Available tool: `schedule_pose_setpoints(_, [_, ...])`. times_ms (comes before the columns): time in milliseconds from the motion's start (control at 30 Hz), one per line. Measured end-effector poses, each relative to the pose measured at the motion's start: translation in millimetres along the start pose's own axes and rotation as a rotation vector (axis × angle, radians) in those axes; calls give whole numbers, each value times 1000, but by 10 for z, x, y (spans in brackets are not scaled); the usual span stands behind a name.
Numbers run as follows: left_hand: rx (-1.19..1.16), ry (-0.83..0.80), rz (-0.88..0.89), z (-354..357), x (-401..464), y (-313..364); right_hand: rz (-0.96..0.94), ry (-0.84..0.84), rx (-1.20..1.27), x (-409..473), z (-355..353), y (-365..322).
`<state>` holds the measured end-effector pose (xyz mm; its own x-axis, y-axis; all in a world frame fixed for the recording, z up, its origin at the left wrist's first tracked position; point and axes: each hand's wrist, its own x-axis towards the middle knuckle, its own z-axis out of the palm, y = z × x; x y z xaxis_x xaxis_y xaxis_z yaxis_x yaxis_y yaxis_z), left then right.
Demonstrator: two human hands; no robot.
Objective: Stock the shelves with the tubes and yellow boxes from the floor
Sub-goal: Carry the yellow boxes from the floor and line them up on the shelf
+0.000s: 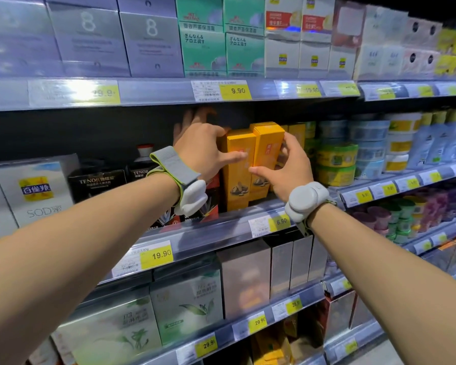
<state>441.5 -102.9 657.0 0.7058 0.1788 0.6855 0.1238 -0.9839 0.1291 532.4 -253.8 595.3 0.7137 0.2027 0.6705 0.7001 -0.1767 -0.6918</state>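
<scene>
Two tall yellow boxes (250, 164) stand upright side by side on the middle shelf (221, 227), above a 6.90 price tag. My left hand (203, 151) wraps the left box from its left side, thumb across its front. From the right, my right hand (287, 167) grips the right box, with the thumb low on its front. More yellow boxes (296, 133) stand behind them to the right. No tubes are in view.
Black and red cartons (100, 183) stand left of the yellow boxes, round green and yellow tubs (336, 162) to their right. The shelf above (169, 92) hangs low over the boxes. Grey and green cartons fill the lower shelves.
</scene>
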Motion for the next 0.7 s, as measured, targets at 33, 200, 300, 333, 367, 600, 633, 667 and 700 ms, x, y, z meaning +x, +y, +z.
schedule_pose_setpoints(33, [-10,-17,-13,-3,4,-5,6,-10,1,15,4,-3])
schedule_pose_setpoints(200, [-53,-52,6,10,59,-59,60,-55,-54,110,52,24])
schedule_pose_setpoints(300, [12,-81,17,10,92,-68,85,-74,-110,140,77,9])
schedule_pose_setpoints(333, [25,-88,23,19,101,-69,88,-79,-134,149,82,0])
schedule_pose_setpoints(367, [31,-97,24,22,102,-67,96,-84,-155,159,84,-6])
schedule_pose_setpoints(600, [30,-125,37,38,128,-106,154,-176,-171,171,105,4])
schedule_pose_setpoints(633, [18,-138,33,41,132,-106,158,-179,-162,162,104,16])
schedule_pose_setpoints(667, [10,-145,32,44,142,-110,159,-176,-155,156,108,27])
schedule_pose_setpoints(700, [8,-153,32,42,153,-111,159,-169,-149,151,110,35])
